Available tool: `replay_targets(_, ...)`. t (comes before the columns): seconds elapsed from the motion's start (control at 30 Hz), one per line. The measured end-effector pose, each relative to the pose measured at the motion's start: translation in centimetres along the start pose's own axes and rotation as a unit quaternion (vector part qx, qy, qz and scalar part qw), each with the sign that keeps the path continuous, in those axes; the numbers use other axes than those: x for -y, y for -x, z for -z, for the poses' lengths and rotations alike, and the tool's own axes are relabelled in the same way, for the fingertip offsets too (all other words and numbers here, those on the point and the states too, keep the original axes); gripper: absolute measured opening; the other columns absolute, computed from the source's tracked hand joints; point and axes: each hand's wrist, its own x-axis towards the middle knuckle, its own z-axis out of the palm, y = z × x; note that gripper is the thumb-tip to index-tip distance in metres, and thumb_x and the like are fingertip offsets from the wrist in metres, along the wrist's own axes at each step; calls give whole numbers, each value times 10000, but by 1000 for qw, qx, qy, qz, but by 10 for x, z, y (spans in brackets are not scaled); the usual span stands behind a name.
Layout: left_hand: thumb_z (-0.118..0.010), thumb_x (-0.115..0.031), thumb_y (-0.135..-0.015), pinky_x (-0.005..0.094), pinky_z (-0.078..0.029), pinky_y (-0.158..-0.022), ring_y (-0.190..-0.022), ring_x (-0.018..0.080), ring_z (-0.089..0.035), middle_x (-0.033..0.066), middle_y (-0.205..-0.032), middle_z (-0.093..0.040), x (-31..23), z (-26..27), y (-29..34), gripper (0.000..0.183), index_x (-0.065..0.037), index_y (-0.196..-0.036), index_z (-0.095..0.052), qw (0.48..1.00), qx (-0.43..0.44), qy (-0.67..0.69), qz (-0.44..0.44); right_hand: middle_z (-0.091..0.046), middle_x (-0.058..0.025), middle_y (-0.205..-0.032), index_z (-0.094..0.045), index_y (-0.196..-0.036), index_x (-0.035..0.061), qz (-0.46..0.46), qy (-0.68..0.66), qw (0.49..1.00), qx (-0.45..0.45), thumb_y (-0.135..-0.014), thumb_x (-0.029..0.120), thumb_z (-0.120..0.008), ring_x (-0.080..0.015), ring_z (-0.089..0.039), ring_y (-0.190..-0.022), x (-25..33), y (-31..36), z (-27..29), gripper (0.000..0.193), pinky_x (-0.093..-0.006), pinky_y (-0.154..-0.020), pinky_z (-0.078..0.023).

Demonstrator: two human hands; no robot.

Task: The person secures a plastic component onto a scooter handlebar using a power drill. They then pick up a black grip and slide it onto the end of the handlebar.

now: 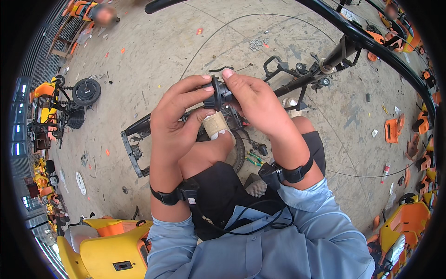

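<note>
Between both hands I hold a black flanged round part (215, 93) with a short stub on its right side; its exact kind cannot be made out. My left hand (179, 107) grips the wide flange from the left, with thumb below and fingers above. On the other side, my right hand (255, 97) is closed on the stub, its thumb on top and its other fingers mostly hidden. Below the hands lies a black vehicle frame (297, 83) with a tyre (240, 151), partly covered by my arms and legs. A beige pad (214, 125) wraps my left knee area.
A black curved tube (385, 51) arches across the upper right. Green-handled pliers (254, 160) lie on the concrete floor near my knees. Yellow body shells (114, 253) stand behind at left and right (404, 228). A wheeled black chassis (69, 102) sits at far left.
</note>
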Motion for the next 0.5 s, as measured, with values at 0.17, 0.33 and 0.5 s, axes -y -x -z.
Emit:
replay_targets(0.17,-762,141,-737,370,-550,-966,-1194,284,-645,149,-1263,-673,-4,-3,-3,432,-37,-1129,-718,1000,-15,-8,-11,-512,9,-597,-646,-746,33,-121,-93,988,40,-1040,468,-542,-77,-412,-531,9,0,4,536,-254,-486,-303)
replay_targets(0.33,-756,137,-738,375,-557,-946,-1180,300,-655,135,-1229,-691,-3,-3,-4,404,-46,-1098,-725,999,-10,-15,-41,-443,24,-539,-604,-727,61,-154,-170,971,60,-1035,453,-553,-71,-332,-433,0,-3,6,501,-260,-421,-235)
replay_targets(0.5,-753,131,-730,396,-547,-967,-1182,321,-653,118,-1210,-700,-3,-1,-5,400,-55,-1083,-729,997,3,-47,-65,-428,19,-536,-586,-772,66,-193,-209,955,78,-1034,452,-548,-80,-317,-408,2,-3,6,468,-269,-392,-223)
